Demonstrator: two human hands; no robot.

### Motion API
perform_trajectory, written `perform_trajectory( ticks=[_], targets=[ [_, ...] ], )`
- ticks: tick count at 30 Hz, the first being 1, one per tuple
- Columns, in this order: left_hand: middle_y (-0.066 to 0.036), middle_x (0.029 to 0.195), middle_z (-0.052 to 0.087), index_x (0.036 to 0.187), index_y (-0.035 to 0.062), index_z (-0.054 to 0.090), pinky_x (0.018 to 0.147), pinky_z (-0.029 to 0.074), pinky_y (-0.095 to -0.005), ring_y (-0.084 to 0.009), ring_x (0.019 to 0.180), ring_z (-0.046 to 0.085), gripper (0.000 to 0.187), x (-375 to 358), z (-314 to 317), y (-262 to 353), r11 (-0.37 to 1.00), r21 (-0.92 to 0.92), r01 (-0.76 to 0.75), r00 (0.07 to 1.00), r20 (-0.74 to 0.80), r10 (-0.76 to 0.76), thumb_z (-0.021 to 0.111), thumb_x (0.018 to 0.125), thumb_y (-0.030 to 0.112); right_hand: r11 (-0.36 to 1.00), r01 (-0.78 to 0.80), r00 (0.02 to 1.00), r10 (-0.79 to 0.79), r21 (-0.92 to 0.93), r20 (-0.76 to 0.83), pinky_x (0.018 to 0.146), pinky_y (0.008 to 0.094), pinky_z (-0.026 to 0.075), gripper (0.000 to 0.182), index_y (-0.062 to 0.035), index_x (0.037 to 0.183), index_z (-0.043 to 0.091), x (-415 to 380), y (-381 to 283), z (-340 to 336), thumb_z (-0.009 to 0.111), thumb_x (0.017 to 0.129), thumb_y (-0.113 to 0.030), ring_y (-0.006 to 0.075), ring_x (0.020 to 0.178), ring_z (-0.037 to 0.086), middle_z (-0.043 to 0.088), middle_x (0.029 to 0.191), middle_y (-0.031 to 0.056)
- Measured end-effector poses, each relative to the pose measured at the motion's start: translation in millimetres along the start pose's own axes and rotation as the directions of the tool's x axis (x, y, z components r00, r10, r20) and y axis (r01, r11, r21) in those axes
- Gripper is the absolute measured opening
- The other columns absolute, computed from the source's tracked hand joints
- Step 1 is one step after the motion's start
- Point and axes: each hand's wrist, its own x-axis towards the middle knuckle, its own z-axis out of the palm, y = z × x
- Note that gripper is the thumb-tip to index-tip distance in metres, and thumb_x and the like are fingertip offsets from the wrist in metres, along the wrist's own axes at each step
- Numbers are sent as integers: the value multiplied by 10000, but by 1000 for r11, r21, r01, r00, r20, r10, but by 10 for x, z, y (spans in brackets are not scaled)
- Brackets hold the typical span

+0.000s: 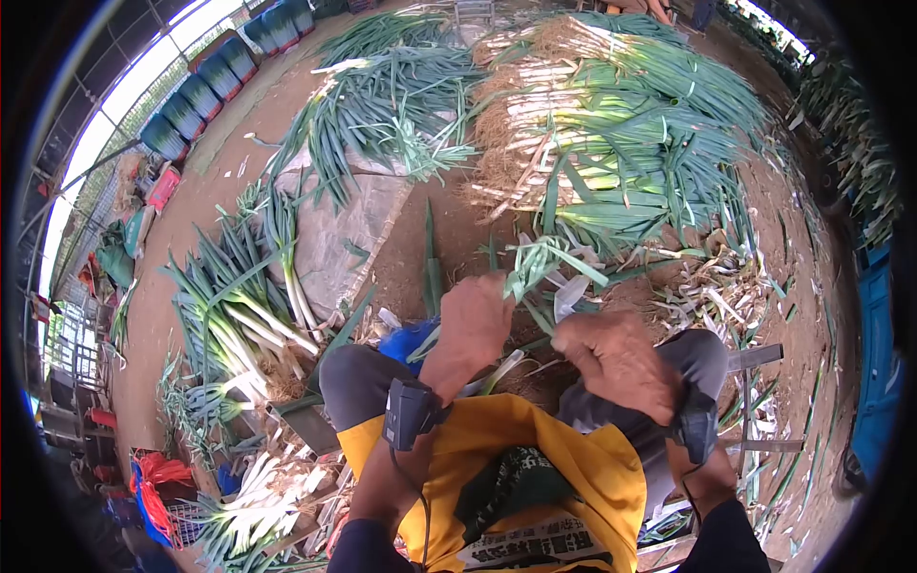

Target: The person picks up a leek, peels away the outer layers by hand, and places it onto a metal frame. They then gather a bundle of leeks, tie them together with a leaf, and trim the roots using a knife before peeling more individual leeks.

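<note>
My left hand (475, 325) is closed above my lap, its fingers against a cluster of pale green onion leaves (535, 267) that sticks out beyond the knuckles. My right hand (616, 358) is curled and slightly blurred above my right knee. A whitish, thin strip (570, 298) shows just beyond its fingers; whether they grip it is hard to tell. A white onion stem (501, 372) lies lower down between the hands. Dark devices are strapped to both wrists, and a yellow apron (516, 430) covers my lap.
A large pile of green onions (621, 134) lies ahead, roots leftward. More onions lie at the left (229, 315) and on a sheet (344, 220). Peeled white onions (272, 501) are at lower left. Peelings (716, 296) litter the right ground. Bundles (201, 95) line the far left.
</note>
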Motion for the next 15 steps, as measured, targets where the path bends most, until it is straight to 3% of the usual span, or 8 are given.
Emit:
perform_trajectory(
  ticks=[2,5,7,9,10,11,13,15],
  targets=[
    [-184,856,654,982,56,640,757,509,-496,-419,838,613,137,41,-50,87,1000,19,20,980,196,-23,625,851,95,992,16,999,-9,-126,49,672,446,492,38,-30,862,626,118,-119,-329,616,837,-58,364,748,626,628,790,146],
    [-186,874,653,978,56,632,763,506,-495,-424,861,612,150,-41,76,81,980,-69,-188,924,326,200,642,835,103,983,95,992,-81,-158,94,667,460,489,53,-21,818,630,308,-26,-548,630,831,-72,371,743,620,622,775,150],
    [-199,802,646,935,55,620,696,512,-506,-425,780,628,115,-97,93,158,904,-203,-377,884,211,416,637,838,114,989,138,984,-130,-58,118,683,403,497,61,-10,834,671,437,134,-607,688,787,-46,335,739,642,645,754,136],
    [-210,754,628,898,50,597,637,499,-512,-439,742,621,106,-86,208,192,806,-301,-510,823,102,559,638,832,122,996,10,993,-20,85,115,709,375,504,87,-3,863,687,524,383,-545,693,790,-48,299,762,659,660,763,125],
    [-201,749,630,899,45,597,630,499,-494,-421,720,625,100,-77,215,198,799,-361,-481,843,59,534,630,845,123,986,-52,992,33,158,121,722,361,507,100,1,878,695,538,476,-499,696,791,-49,281,773,667,668,768,120],
    [-192,744,633,899,41,597,624,500,-476,-402,698,629,96,-64,206,195,787,-419,-453,863,16,505,622,859,124,938,-255,961,219,235,166,754,339,509,111,-3,899,715,519,514,-448,706,803,-57,221,806,672,691,802,107],
    [-153,725,634,882,25,598,602,481,-416,-324,655,621,95,-29,79,201,760,-560,-329,923,-20,385,607,888,119,924,-220,974,226,313,17,752,300,500,69,-7,881,726,328,439,-295,681,842,-43,156,792,645,711,834,70],
    [-93,695,633,848,3,600,570,442,-333,-204,613,599,127,-16,-159,234,691,-712,-124,981,18,195,592,920,107,802,-285,949,315,524,35,752,269,491,83,-18,880,732,162,523,15,651,867,-9,114,778,621,721,852,37]
  ],
)
